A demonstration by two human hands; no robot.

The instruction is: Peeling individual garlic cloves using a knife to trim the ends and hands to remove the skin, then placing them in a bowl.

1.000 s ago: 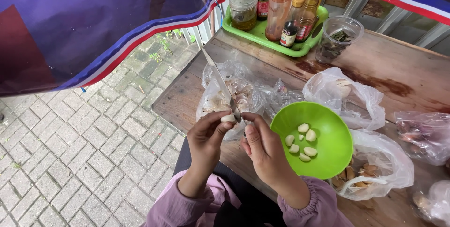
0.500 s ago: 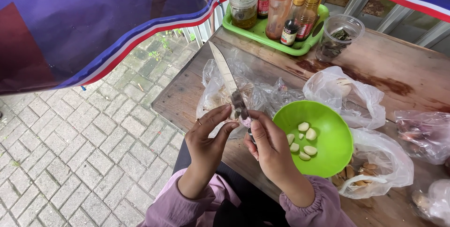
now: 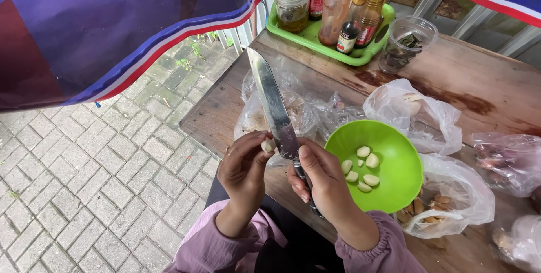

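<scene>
Knife upright-ish in right hand, garlic clove pinched in left, over near edge of desk.

Right hand (image 3: 321, 180) wraps the dark handle of the knife (image 3: 273, 107); fingers closed tight around it, thumb on the blade base. Blade's long axis runs near-to-far, tip pointing away and slightly left. Left hand (image 3: 245, 169) fingers narrow, gripping a pale garlic clove (image 3: 269, 145) that touches the blade's left side. Green bowl (image 3: 394, 180) with peeled cloves sits just right on the wooden desk (image 3: 484, 76); clear plastic bags (image 3: 414, 112) beyond; green tray (image 3: 315, 39) of bottles at far edge.
</scene>
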